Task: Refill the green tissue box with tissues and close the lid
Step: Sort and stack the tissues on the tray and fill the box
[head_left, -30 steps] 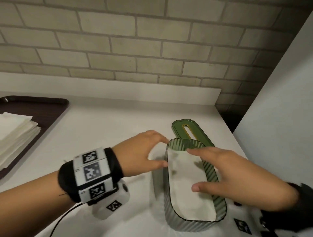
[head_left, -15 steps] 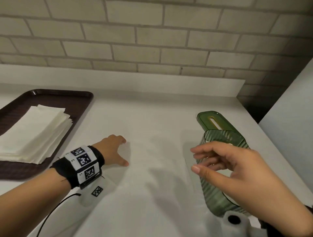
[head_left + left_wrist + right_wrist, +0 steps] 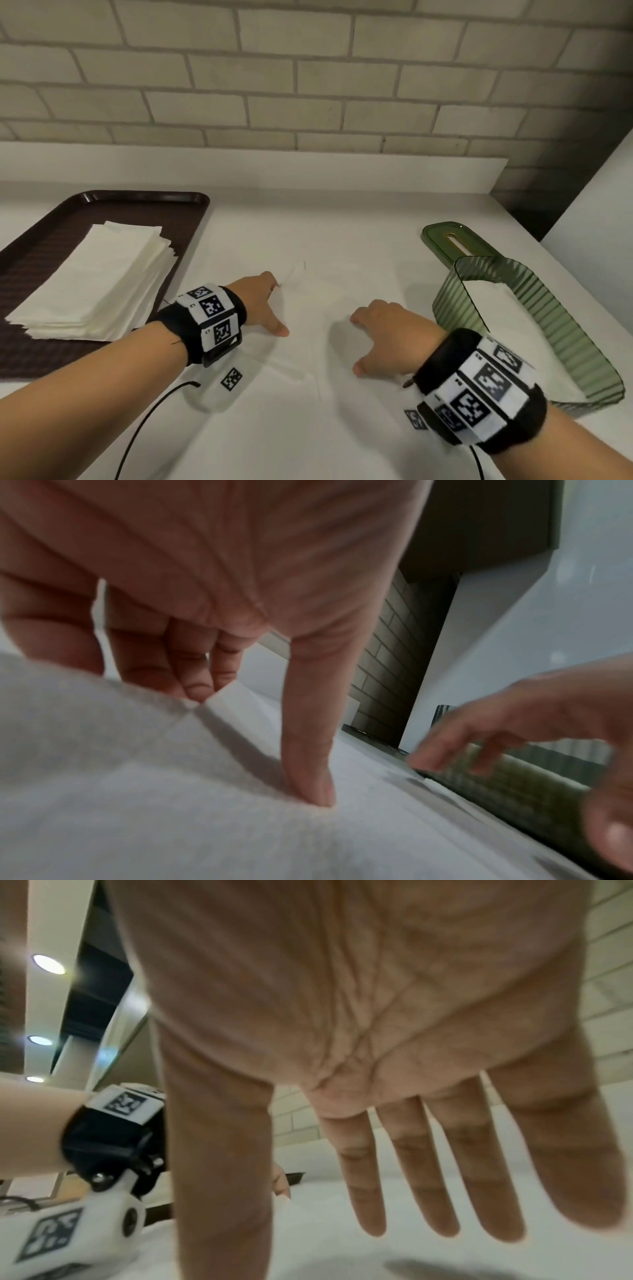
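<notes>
A green ribbed tissue box (image 3: 534, 329) stands open at the right side of a white counter (image 3: 342, 222), close to the counter's right edge. White tissue shows inside it. Its green lid (image 3: 455, 245) (a flat piece with a narrow slot down the middle) lies on the counter just behind the box, off the opening.

To the left of the box, a thin white tissue sheet (image 3: 318, 294) lies spread on the counter, hard to tell from the white surface in the head view. The left hand (image 3: 260, 305) is on it: in the left wrist view the thumb presses straight down into the sheet, and the fingers (image 3: 192, 669) reach down to a raised corner of it; whether they pinch that corner cannot be told. The right hand (image 3: 387, 335) is beside the left, palm down, between it and the box. The right wrist view shows its fingers (image 3: 421, 1172) straight and spread, holding nothing, just above the white surface.

Both wrists wear black bands with black-and-white square markers.

At the far left sits a dark brown tray (image 3: 41, 349) with a stack of white folded tissues (image 3: 99, 277) on it. A pale brick wall (image 3: 308, 75) rises behind the counter.
</notes>
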A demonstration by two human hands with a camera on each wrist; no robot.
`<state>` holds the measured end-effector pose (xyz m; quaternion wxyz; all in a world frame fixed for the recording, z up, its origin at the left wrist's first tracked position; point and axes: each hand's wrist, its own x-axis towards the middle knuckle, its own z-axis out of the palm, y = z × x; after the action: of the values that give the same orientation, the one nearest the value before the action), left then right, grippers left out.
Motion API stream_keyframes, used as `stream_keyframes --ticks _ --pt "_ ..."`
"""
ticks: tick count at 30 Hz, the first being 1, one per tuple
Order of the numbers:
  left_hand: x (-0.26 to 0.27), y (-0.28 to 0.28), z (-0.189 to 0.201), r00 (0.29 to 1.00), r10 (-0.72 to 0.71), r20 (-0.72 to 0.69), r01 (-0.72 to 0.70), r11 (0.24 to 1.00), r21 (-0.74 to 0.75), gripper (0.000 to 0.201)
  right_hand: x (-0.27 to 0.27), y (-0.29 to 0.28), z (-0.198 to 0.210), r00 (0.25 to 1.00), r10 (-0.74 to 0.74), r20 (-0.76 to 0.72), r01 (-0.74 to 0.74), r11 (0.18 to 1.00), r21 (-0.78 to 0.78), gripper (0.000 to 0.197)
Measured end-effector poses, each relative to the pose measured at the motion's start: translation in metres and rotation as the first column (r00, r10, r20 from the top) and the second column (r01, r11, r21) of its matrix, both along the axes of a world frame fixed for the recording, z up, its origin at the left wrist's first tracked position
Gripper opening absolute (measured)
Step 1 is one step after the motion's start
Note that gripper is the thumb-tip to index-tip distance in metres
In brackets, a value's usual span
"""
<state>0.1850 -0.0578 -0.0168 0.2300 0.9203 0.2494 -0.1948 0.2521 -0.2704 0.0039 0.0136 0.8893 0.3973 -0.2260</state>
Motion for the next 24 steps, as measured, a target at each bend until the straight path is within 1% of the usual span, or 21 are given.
stream_keyframes --ticks 2,5,7,10,15,18,19,20,22,24 --pt "0.0 0.001 0.0 1.0 -0.024 -0.003 0.024 1.0 0.007 0.08 0.002 0.01 0.0 1.0 -0.01 0.03 0.012 0.998 -0.058 0.076" --pt "-0.001 0.001 -0.001 0.998 -0.06 0.026 0.059 0.997 0.048 0.077 0.004 0.018 0.002 0.996 0.007 0.094 0.005 0.992 -0.127 0.072" --pt "-0.002 0.001 -0.001 0.993 -0.089 0.082 0.081 0.992 0.099 0.069 0.005 0.021 0.003 0.994 -0.003 0.11 0.019 0.99 -0.143 0.073" --pt "-0.004 0.001 0.0 0.982 -0.131 0.139 0.11 0.983 0.15 0.047 0.008 0.023 0.002 0.995 -0.044 0.086 0.056 0.988 -0.143 0.069" --pt "-0.003 0.006 0.0 0.974 -0.196 0.117 0.171 0.966 0.194 0.026 0.009 0.022 0.001 0.994 -0.051 0.099 0.065 0.988 -0.143 0.066" --pt "-0.003 0.008 -0.001 0.971 -0.223 0.086 0.202 0.957 0.207 0.03 0.011 0.019 0.0 0.993 -0.048 0.108 0.064 0.986 -0.151 0.063" --pt "-0.003 0.008 -0.001 0.971 -0.225 0.082 0.204 0.957 0.209 0.029 0.013 0.018 0.0 0.993 -0.044 0.109 0.059 0.989 -0.138 0.056" --pt "-0.002 0.007 -0.002 0.972 -0.224 0.076 0.204 0.956 0.212 0.026 0.014 0.017 -0.001 0.993 -0.04 0.113 0.052 0.993 -0.107 0.045" --pt "-0.002 0.007 -0.003 0.973 -0.219 0.067 0.198 0.952 0.232 0.022 0.014 0.013 0.0 0.994 -0.046 0.103 0.047 0.999 -0.009 0.022" --pt "-0.001 0.006 -0.003 0.975 -0.215 0.054 0.196 0.95 0.243 0.032 0.016 0.009 0.002 0.995 -0.082 0.052 0.074 0.988 0.137 0.012"
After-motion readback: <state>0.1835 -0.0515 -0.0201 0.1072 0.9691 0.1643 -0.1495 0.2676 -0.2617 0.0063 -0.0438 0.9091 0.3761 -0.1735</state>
